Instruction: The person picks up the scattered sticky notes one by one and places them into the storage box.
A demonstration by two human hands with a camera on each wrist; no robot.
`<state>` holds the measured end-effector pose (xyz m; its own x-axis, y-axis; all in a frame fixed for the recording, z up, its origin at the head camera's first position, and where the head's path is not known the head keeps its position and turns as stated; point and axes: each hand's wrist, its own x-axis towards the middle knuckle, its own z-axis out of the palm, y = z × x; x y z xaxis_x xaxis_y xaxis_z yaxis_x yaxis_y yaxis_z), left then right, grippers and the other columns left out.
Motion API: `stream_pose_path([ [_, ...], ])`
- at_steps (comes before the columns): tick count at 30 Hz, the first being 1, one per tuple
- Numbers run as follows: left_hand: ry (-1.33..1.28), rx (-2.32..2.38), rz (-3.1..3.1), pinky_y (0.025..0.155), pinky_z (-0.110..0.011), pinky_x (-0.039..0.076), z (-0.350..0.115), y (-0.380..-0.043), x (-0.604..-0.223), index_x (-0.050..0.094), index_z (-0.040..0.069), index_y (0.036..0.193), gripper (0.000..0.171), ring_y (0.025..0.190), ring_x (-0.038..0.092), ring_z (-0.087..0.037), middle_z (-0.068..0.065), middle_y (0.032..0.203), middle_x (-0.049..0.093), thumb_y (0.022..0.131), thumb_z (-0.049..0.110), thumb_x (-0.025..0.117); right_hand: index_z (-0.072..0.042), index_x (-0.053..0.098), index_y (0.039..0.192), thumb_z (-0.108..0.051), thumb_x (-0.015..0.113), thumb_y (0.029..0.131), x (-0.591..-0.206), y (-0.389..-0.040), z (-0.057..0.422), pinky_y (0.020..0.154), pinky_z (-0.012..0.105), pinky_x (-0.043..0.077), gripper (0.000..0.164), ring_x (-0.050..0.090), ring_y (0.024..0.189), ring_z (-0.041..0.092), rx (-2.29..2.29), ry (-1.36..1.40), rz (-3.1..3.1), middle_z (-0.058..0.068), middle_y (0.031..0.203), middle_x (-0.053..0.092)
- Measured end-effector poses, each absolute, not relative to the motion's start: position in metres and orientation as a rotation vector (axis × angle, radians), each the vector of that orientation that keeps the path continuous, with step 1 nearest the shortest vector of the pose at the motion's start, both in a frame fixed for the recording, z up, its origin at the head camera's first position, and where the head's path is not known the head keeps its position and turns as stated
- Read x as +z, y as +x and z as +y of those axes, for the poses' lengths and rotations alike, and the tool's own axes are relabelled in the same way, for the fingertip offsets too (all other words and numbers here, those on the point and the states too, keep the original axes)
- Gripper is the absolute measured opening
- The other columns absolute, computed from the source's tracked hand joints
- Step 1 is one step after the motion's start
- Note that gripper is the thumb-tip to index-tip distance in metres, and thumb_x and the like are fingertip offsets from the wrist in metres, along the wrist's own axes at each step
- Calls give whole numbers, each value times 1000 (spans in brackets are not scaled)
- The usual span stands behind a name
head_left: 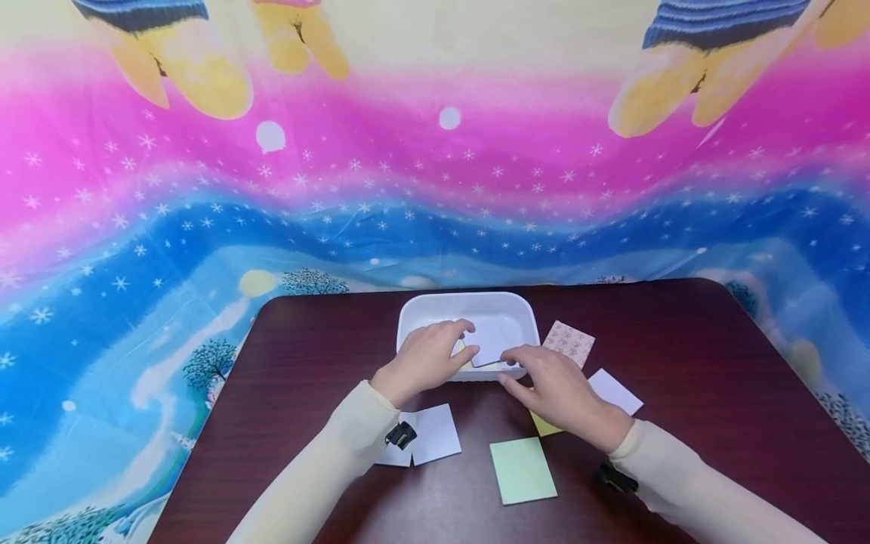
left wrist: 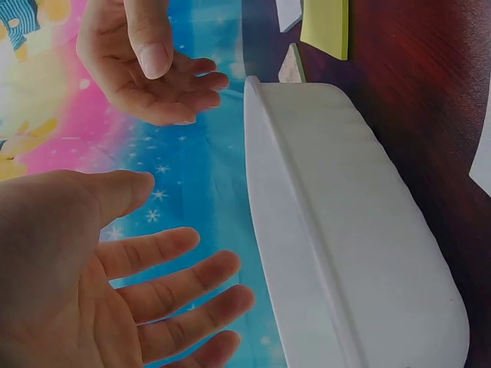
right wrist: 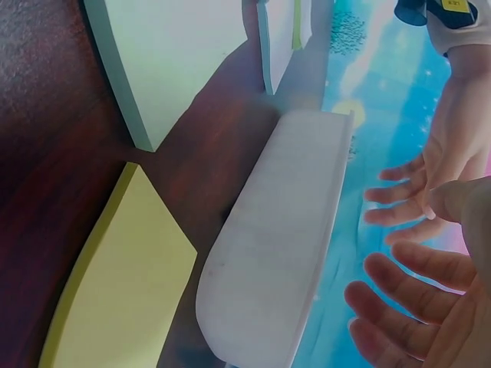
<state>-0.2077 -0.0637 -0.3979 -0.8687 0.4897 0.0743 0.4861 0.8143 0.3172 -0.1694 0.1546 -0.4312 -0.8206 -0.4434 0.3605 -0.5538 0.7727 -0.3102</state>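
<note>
A white plastic basin [head_left: 469, 302] stands near the table's far edge. Inside lie a white paper pad [head_left: 499, 341] and something yellow, partly hidden by my left hand [head_left: 427, 353]. That hand hovers over the basin's left side, its fingers loosely bent and holding nothing. My right hand [head_left: 560, 389] hangs above the front right rim, likewise holding nothing; both hands are apart from the basin wall [left wrist: 368, 222] in the left wrist view. Under and beside the right hand lie a yellow sticky-note pad [right wrist: 123, 284], a white pad [head_left: 617, 391] and a pink patterned pad [head_left: 569, 340].
A light green pad [head_left: 523, 471] lies in front of the basin. White pads [head_left: 437, 434] lie beneath the left wrist, partly covered by it. The dark wooden table [head_left: 313, 363] meets a colourful printed cloth [head_left: 340, 219] at its back.
</note>
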Motion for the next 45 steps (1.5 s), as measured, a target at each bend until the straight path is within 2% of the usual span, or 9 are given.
stream_pose_path([
  [9, 814, 514, 3013, 84, -36, 49, -69, -197, -401, 58, 16, 127, 44, 105, 60, -16, -3, 119, 64, 92, 42, 51, -14, 68, 109, -39, 64, 84, -435, -166, 156, 73, 34, 52, 37, 63, 93, 13, 575, 763, -2716, 0, 104, 68],
  [23, 870, 491, 3042, 76, -34, 50, -72, -187, -409, 60, 16, 124, 41, 99, 62, -14, -1, 114, 67, 93, 42, 50, -16, 68, 104, -39, 66, 83, -441, -162, 162, 71, 34, 51, 31, 63, 87, 10, 569, 773, -2689, -4, 97, 68],
  [38, 926, 519, 3049, 75, -34, 51, -69, -175, -418, 61, 14, 122, 40, 98, 63, -15, -2, 113, 67, 93, 40, 51, -15, 68, 106, -39, 66, 82, -446, -158, 172, 76, 36, 51, 34, 63, 93, 11, 562, 761, -2699, -4, 100, 68],
  [45, 926, 521, 3043, 74, -32, 50, -69, -169, -421, 61, 15, 122, 41, 94, 63, -13, 0, 112, 67, 92, 41, 52, -16, 68, 103, -35, 68, 81, -451, -155, 179, 73, 35, 51, 29, 62, 89, 10, 571, 744, -2693, -6, 97, 68],
])
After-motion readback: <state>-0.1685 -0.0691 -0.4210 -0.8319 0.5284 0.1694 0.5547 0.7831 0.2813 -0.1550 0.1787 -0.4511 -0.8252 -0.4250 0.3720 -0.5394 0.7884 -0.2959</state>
